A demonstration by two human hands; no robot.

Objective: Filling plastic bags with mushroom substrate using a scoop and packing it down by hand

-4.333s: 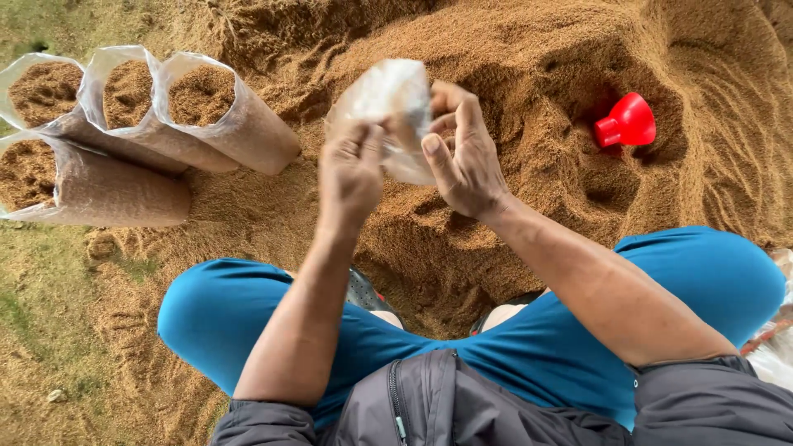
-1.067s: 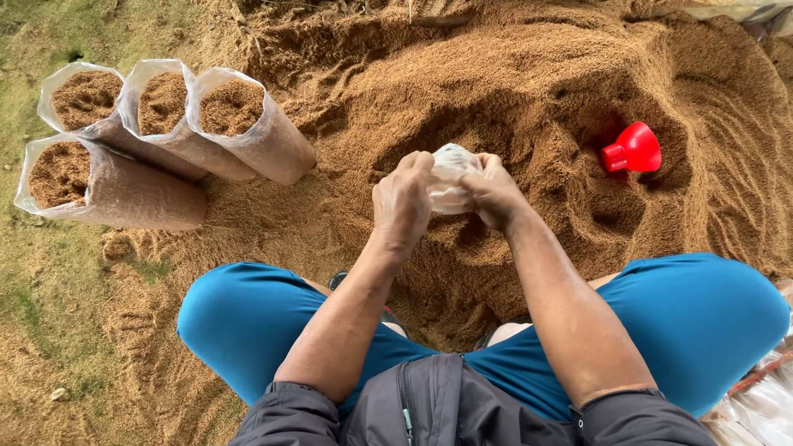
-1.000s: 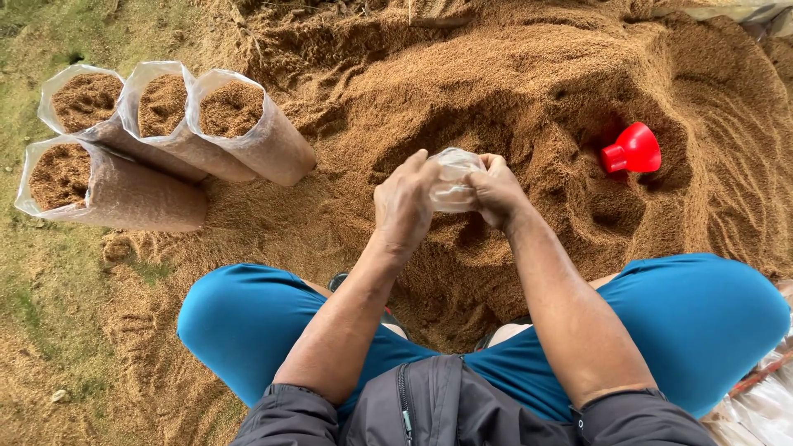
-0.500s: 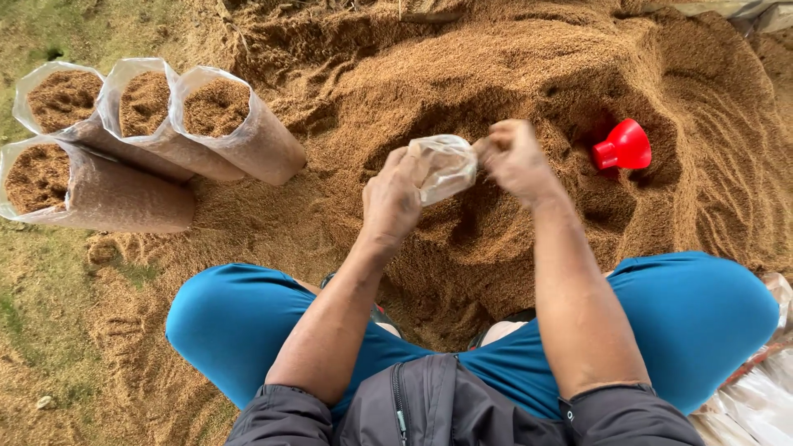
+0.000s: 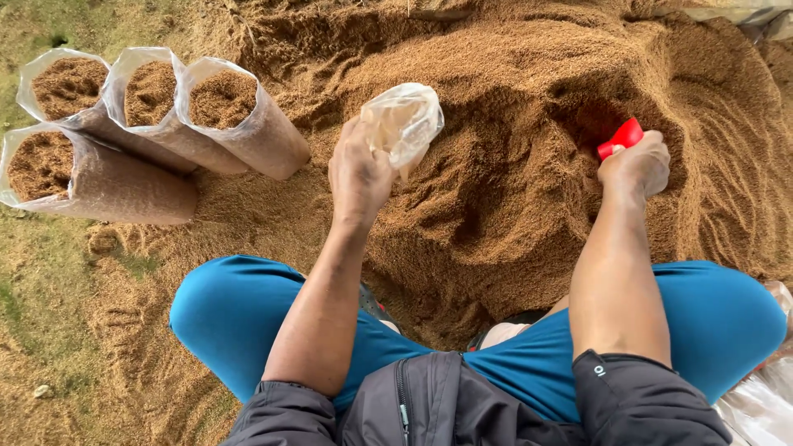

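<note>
my left hand (image 5: pixel 357 177) is closed on a small clear plastic bag (image 5: pixel 405 122), gripping it low so the open mouth points up and away from me, the bag's length running from my palm toward the sawdust heap (image 5: pixel 496 107). the bag looks empty and slack. my right hand (image 5: pixel 634 165) is well off to the right, fingers wrapped over a red scoop (image 5: pixel 620 137) that sits in a dug-out hollow of the heap; only the red end shows above my knuckles. so the scoop lies to the right of the bag and a little farther from me, with a ridge of sawdust between them, and the right hand is the one on it. four filled clear bags (image 5: pixel 223 116) lie on their sides, far left.
</note>
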